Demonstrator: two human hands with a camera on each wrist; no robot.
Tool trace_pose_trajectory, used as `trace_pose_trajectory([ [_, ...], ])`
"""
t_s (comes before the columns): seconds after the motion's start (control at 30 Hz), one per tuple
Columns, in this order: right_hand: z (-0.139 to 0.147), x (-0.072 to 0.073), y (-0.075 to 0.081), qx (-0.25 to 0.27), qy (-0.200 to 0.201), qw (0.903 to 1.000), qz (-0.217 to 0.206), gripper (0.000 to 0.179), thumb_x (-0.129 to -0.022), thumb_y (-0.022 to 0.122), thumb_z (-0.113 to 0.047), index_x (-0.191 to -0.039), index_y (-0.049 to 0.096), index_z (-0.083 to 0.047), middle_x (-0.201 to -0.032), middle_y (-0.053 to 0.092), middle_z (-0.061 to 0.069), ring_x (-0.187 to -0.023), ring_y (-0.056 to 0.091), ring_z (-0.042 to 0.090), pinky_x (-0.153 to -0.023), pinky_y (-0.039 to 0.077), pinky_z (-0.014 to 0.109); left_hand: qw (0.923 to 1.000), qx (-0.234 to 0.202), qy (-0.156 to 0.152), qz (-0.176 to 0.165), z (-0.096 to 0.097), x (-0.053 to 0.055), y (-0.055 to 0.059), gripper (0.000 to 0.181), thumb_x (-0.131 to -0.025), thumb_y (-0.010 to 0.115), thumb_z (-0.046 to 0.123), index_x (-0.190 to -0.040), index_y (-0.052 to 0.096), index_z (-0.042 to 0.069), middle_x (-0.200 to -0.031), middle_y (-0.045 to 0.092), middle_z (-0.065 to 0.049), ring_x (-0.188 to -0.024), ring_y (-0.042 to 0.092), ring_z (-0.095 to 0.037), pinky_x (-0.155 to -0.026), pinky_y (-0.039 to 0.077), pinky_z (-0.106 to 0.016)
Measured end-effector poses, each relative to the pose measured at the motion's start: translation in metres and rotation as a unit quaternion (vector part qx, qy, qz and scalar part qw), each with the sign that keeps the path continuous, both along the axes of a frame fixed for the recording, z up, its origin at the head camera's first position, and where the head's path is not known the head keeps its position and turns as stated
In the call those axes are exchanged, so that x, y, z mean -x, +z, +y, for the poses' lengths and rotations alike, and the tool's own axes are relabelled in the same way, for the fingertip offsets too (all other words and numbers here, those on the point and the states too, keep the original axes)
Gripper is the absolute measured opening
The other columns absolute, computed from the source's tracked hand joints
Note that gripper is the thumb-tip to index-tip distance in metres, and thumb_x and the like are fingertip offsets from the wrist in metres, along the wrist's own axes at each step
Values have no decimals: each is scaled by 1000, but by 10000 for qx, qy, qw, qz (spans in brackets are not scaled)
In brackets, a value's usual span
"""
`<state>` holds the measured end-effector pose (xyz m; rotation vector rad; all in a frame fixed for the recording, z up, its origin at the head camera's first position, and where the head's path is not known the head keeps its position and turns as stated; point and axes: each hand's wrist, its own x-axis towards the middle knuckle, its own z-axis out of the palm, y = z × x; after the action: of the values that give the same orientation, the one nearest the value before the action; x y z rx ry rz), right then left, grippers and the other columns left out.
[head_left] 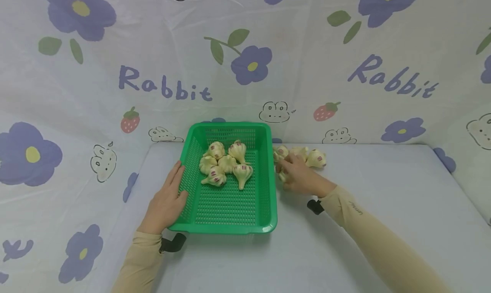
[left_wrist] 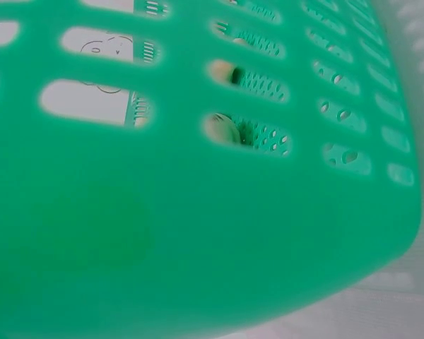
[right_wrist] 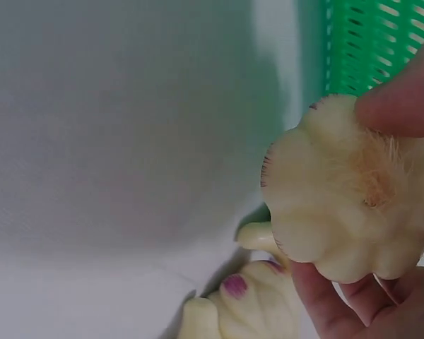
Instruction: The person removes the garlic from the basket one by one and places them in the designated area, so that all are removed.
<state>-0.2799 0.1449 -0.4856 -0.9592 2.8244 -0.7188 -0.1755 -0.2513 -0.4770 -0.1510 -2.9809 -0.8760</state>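
Observation:
A green plastic basket (head_left: 230,230) holds several garlic bulbs (head_left: 243,173), grouped toward its back half. My left hand (head_left: 163,205) rests along the basket's left rim, fingers fairly straight and thumb over the edge. Only the basket's slotted green wall (left_wrist: 162,233) fills the left wrist view, so that hand is hidden there. Right of the basket, my right hand (head_left: 303,175) pinches a garlic bulb (right_wrist: 339,191) between thumb and fingers, its root end toward the wrist camera. Other loose bulbs (head_left: 316,158) lie on the table around that hand, partly covered by it.
The white table (head_left: 383,199) extends right and forward of the basket. Behind it hangs a white cloth (head_left: 299,62) printed with flowers, rabbits and lettering. The basket's right wall (head_left: 270,178) stands close to my right hand's fingertips.

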Motion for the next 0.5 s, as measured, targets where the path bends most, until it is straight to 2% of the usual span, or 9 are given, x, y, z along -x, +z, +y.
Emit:
trace_pose_trajectory([
  [0.27, -3, 2, -9, -30, 133, 9999, 84, 36, -74, 77, 4, -107, 67, -5, -116, 56, 19, -108, 50, 34, -92, 50, 51, 10000, -24, 11, -8, 0, 0, 0, 71, -103, 43, 15, -168, 17, 10, -177, 11, -6, -149, 41, -43, -105, 46, -67],
  [0.5, -7, 5, -15, -47, 275, 9988, 405, 34, -82, 79, -4, -114, 67, -3, -119, 59, 22, -110, 53, 36, -93, 51, 54, 10000, -50, 21, -30, 0, 0, 0, 71, -103, 43, 14, -168, 16, 10, -177, 10, -5, -149, 41, -42, -106, 46, -66],
])
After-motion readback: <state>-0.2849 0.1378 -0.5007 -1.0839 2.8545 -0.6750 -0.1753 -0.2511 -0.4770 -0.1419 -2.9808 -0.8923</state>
